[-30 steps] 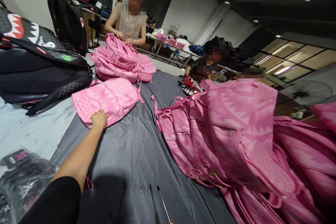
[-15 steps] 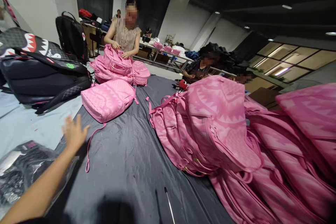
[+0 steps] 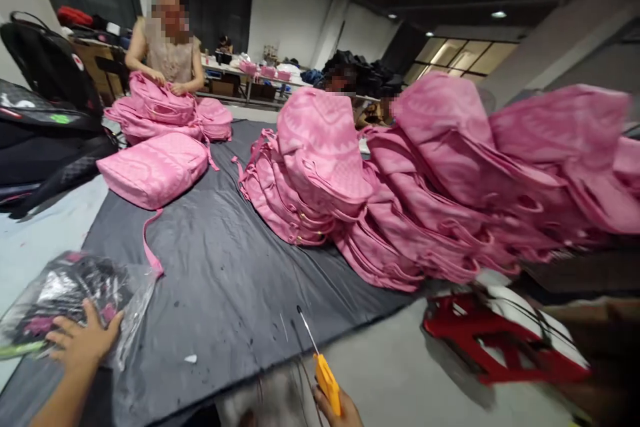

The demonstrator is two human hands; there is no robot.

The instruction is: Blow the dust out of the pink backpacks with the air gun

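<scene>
My left hand is spread, fingers apart, over a clear plastic bag with dark and pink pieces inside; it seems to rest on the plastic. At the bottom, my right hand is closed around a tool with a yellow-orange handle. A thin metal rod with a dark tip sticks out of the handle, pointing up and away over the table edge; its exact kind I cannot make out. Beyond my left hand lies a pink patterned backpack, its strap trailing towards the plastic bag.
Piles of pink backpacks stretch along the right of the dark-covered table. Black bags stand at left. Across the table a person handles pink backpacks. On the right, beyond the edge, is a red and white object, blurred.
The view has swung to the right. My left hand has come down from the air near the pink backpack onto the plastic bag. My right hand and the tool's handle have come into view.
</scene>
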